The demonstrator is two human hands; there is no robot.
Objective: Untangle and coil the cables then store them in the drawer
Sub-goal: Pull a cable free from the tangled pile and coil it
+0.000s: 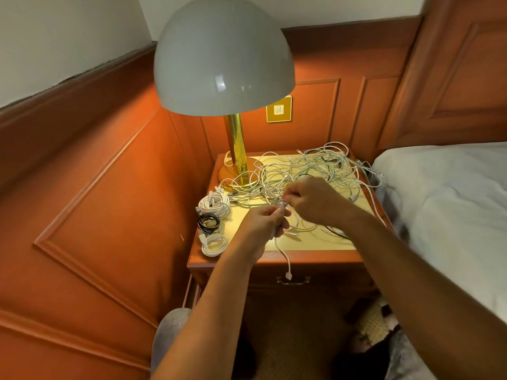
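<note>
A tangle of white, pale green and black cables spreads over the back and right of the nightstand top. My left hand grips a partly coiled white cable, whose plug end hangs down over the closed drawer front. My right hand pinches the same white cable just above the left hand. Three finished coils lie along the left edge: a white coil, a black coil and another white coil.
A lamp with a grey dome shade and brass stem stands at the back left of the nightstand. A bed with white sheets borders the right side. Orange wood panelling closes the left. The drawer handle is at the front.
</note>
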